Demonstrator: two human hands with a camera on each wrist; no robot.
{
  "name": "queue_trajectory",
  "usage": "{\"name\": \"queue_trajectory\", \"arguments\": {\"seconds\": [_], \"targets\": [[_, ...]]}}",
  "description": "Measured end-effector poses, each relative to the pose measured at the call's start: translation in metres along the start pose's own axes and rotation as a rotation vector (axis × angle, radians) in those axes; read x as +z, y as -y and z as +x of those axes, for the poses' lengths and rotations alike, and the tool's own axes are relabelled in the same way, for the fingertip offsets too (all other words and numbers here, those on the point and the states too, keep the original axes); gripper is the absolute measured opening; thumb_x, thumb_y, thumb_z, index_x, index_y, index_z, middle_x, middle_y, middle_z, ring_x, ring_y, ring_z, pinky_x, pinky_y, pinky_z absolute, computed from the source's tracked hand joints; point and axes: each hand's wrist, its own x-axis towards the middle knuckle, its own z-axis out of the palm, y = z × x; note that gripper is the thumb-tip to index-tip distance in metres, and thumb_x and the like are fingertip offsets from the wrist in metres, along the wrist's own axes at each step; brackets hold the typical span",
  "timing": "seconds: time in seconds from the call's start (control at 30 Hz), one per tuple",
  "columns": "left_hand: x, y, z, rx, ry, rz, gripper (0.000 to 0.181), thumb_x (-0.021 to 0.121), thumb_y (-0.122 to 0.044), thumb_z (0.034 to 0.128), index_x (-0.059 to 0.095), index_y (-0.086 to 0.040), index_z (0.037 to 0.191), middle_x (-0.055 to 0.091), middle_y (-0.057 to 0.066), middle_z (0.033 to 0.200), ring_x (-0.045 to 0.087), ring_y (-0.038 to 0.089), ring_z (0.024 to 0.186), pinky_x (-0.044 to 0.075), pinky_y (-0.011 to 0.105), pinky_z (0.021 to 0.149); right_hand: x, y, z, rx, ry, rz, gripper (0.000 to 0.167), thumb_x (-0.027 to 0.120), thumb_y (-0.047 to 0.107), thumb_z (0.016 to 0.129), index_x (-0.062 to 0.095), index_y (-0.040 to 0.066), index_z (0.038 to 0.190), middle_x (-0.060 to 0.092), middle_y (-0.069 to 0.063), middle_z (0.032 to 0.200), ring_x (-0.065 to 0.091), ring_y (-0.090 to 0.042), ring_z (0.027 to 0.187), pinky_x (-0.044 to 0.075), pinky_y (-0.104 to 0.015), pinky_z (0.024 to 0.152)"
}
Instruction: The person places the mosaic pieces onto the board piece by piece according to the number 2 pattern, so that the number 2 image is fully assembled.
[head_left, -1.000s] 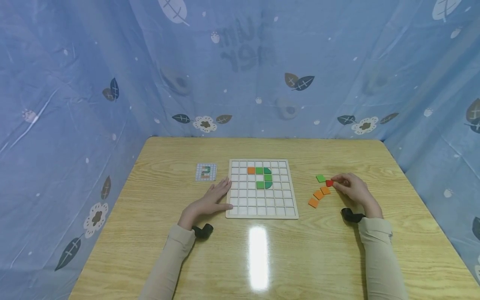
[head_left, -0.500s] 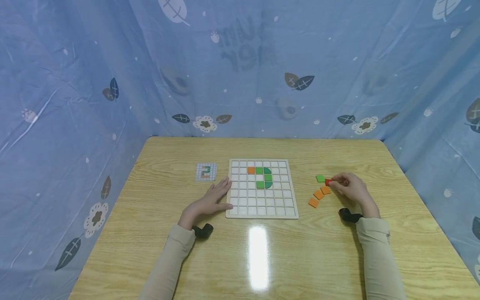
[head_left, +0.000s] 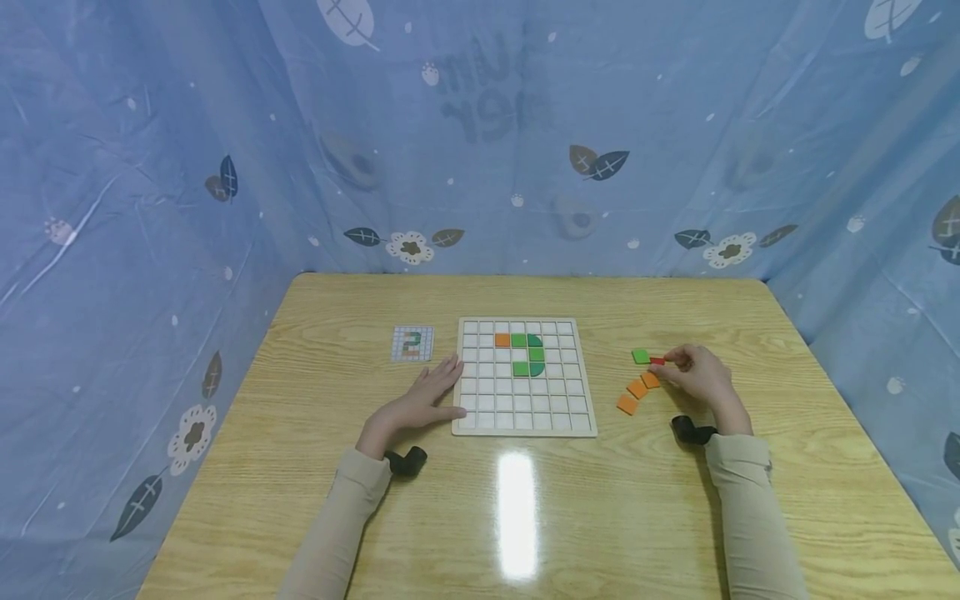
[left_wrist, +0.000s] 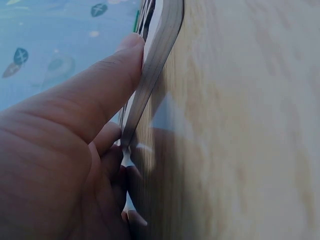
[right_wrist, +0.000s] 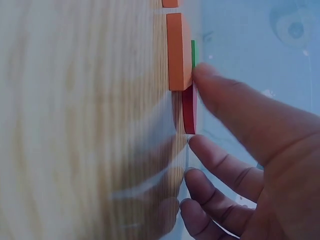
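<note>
A white grid board (head_left: 517, 421) lies mid-table, holding an orange tile (head_left: 502, 341) and several green pieces (head_left: 536, 355), two with rounded corners. My left hand (head_left: 420, 402) rests flat at its left edge, fingers extended; in the left wrist view the thumb (left_wrist: 107, 75) touches the rim. To the right of the board, my right hand (head_left: 702, 375) pinches a small red tile (head_left: 657, 362) between thumb and index finger, low at the tabletop. The right wrist view shows the red tile (right_wrist: 189, 112) edge-on, partly behind an orange tile (right_wrist: 178, 52). Its full outline is hidden.
Beside the red tile lies a loose green tile (head_left: 641, 357). Orange tiles (head_left: 637, 389) run in a slanting line below it. A small printed pattern card (head_left: 412, 343) lies left of the board. A patterned blue curtain (head_left: 480, 167) surrounds the wooden table (head_left: 600, 517).
My right hand has shifted slightly left. The red tile has turned and moved a little left, closer to the loose green tile. My left hand and the board stay put.
</note>
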Motion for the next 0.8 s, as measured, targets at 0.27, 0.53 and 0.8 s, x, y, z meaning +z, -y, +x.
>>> {"name": "queue_trajectory", "arguments": {"seconds": [0.27,0.53,0.8], "targets": [[0.0015,0.0003,0.0014,-0.005,-0.001,-0.007,0.085,0.055,-0.045,0.0904,0.004,-0.011,0.15,-0.007,0.004,0.156,-0.006,0.02,0.143,-0.006,0.043,0.116,-0.001,-0.0009,0.0018,-0.01,0.004,0.019,0.054,0.06,0.045,0.087,0.058,-0.002,0.112,0.057,-0.025,0.109,0.053,-0.036,0.097,0.033,-0.053,0.078],[0.0012,-0.0013,0.002,-0.005,-0.003,-0.007,0.085,0.055,-0.045,0.0902,0.005,-0.01,0.15,-0.005,0.006,0.156,-0.005,0.022,0.143,-0.006,0.045,0.116,-0.0026,-0.0034,0.0014,-0.031,0.012,0.031,0.048,0.059,0.041,0.089,0.058,-0.001,0.113,0.057,-0.024,0.109,0.053,-0.036,0.098,0.034,-0.053,0.079],[-0.0015,-0.0034,-0.0002,0.017,-0.009,-0.024,0.085,0.056,-0.041,0.0906,0.006,-0.007,0.149,-0.004,0.01,0.156,-0.004,0.026,0.143,-0.004,0.048,0.115,-0.0021,-0.0057,0.002,-0.068,0.016,0.041,0.039,0.054,0.031,0.094,0.058,-0.001,0.116,0.059,-0.023,0.106,0.054,-0.036,0.096,0.035,-0.051,0.076]]}}
